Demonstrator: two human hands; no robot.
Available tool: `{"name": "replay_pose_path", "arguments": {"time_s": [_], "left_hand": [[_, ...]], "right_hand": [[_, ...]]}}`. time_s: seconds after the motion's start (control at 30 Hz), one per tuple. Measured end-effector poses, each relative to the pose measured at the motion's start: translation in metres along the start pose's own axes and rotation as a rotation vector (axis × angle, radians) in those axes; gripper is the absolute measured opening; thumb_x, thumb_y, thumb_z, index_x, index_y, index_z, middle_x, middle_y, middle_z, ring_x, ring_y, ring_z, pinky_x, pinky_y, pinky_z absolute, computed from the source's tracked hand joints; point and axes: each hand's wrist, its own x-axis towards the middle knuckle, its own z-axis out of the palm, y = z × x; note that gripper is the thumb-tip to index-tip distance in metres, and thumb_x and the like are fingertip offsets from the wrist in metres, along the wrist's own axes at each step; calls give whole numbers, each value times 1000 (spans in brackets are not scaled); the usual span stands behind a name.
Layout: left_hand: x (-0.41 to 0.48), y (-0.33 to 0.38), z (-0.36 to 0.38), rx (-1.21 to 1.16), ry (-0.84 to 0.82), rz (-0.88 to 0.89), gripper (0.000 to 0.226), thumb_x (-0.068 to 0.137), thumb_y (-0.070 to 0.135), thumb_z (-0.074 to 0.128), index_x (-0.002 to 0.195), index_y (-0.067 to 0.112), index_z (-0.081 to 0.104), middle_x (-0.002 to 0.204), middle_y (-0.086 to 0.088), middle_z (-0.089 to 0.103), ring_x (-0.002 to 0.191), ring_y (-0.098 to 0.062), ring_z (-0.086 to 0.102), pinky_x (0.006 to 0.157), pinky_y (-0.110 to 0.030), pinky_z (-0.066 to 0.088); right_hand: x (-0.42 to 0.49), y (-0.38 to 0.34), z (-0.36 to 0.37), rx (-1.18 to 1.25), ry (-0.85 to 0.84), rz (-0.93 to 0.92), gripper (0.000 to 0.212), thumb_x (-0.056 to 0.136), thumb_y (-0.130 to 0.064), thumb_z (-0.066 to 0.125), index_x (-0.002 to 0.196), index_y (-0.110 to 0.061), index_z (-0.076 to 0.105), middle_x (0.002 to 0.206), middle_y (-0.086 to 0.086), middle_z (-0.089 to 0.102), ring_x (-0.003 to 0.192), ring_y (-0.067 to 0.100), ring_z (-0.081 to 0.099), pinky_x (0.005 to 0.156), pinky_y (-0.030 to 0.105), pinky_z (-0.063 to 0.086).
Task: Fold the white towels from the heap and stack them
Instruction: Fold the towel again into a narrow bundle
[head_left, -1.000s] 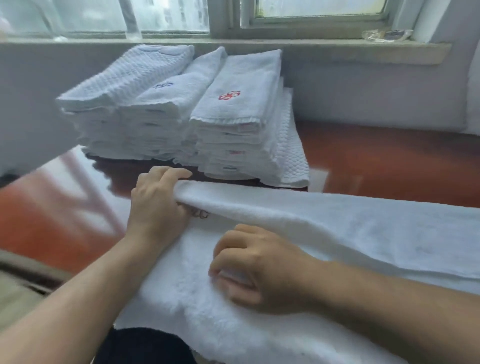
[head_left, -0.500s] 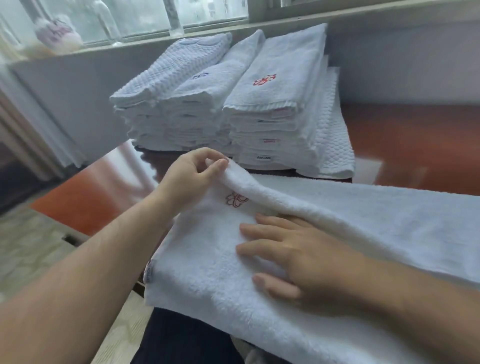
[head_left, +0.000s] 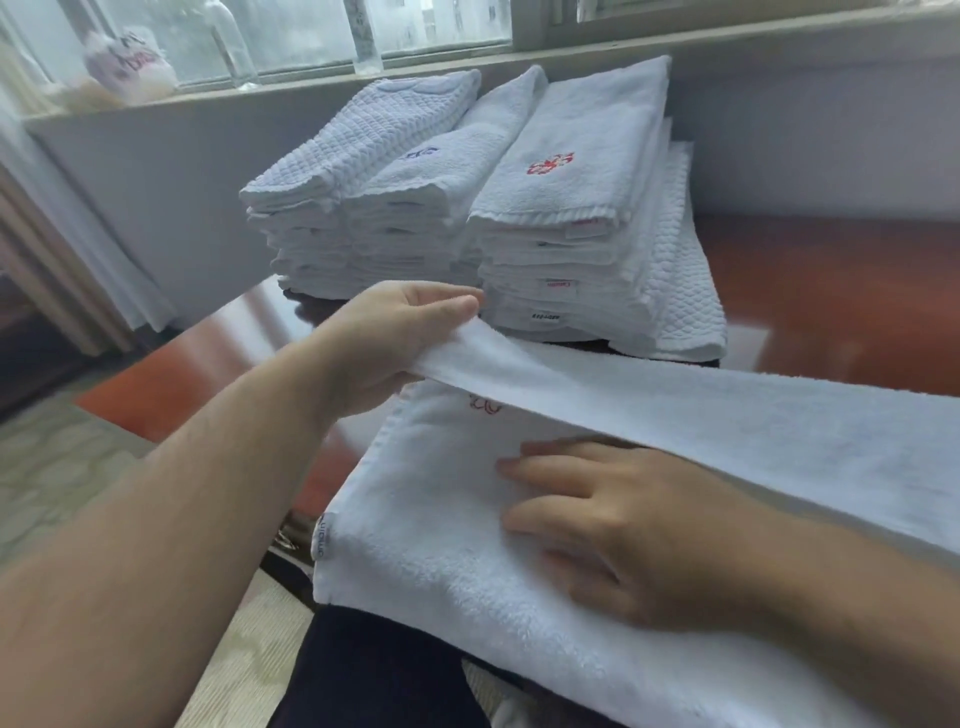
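Left hand (head_left: 395, 332) pinches towel (head_left: 426, 545) edge; right hand (head_left: 639, 525) presses flat.

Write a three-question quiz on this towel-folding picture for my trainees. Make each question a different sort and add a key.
1. True or false: the left hand pinches a raised edge of the towel.
2. Choose one. The right hand: A) lies flat on the towel with straight fingers; B) grips a cup; C) hangs below the table edge.
3. Fill in the gap: the emblem on top of the rightmost stack of folded towels is ___ in colour.
Key: 1 true; 2 A; 3 red.
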Motion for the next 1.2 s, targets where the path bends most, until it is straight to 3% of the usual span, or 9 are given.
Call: {"name": "replay_pose_path", "arguments": {"time_s": [0.13,0.27,0.37,0.57,0.63,0.77,0.93,1.07,1.2], "left_hand": [[-13,3,-10,357,-26,-224,15,92,23,71,106,23,78,62,10,60,48,-7,41,40,-15,33],[-22,-12,-11,500,-6,-260,26,89,28,74,115,29,73,89,12,69,52,-7,45,46,-17,40],[-27,-19,-10,560,54,-204,34,86,28,78,119,32,70,114,13,63,92,-6,65,78,-24,56],[-37,-23,-2,1036,234,-62,39,89,27,67,126,38,61,120,5,53,105,-15,52,83,-25,39],[-42,-29,7,1009,312,124,40,95,21,55,131,37,59,132,2,48,124,-19,39,98,-27,31],[-51,-50,29,1079,-11,129,57,99,56,33,155,44,27,166,4,17,153,-14,6,123,-35,8],[-35,-55,24,1177,-44,137,70,95,66,26,158,41,13,169,5,2,154,-13,-5,126,-40,3],[-30,-57,18,870,294,228,58,96,44,58,150,34,38,155,0,31,142,-22,26,111,-28,21],[-16,-55,-1,719,419,-86,73,89,49,70,147,20,36,127,-4,56,117,-23,55,89,-29,40]], "right_hand": [[-2,-9,2,-63,179,-199,12,96,-20,62,95,-18,74,98,-1,69,77,22,58,58,37,51],[0,-6,3,-149,206,-155,14,91,-27,73,104,-22,74,103,0,66,86,21,59,67,36,51],[1,-2,5,-163,205,32,42,81,-34,82,118,-17,70,111,5,65,92,26,62,72,41,56],[0,-6,-1,-100,102,264,34,88,-44,59,109,-19,70,99,-1,62,82,21,62,58,33,54],[0,-7,0,-71,35,298,34,93,-50,48,104,-26,69,102,-7,58,88,17,58,67,31,52],[2,-6,-2,-69,-35,494,67,91,-67,14,124,-33,62,137,0,53,124,22,49,104,39,38],[2,11,-4,-27,-317,582,98,71,-86,-12,159,-42,-1,169,-1,-9,155,24,-11,125,43,-4],[1,10,-2,-29,-112,425,65,88,-71,30,140,-39,53,157,-1,42,145,22,37,116,39,34],[3,14,8,-70,113,280,29,97,-41,51,100,-24,74,112,-5,70,104,19,64,79,38,57]]}}
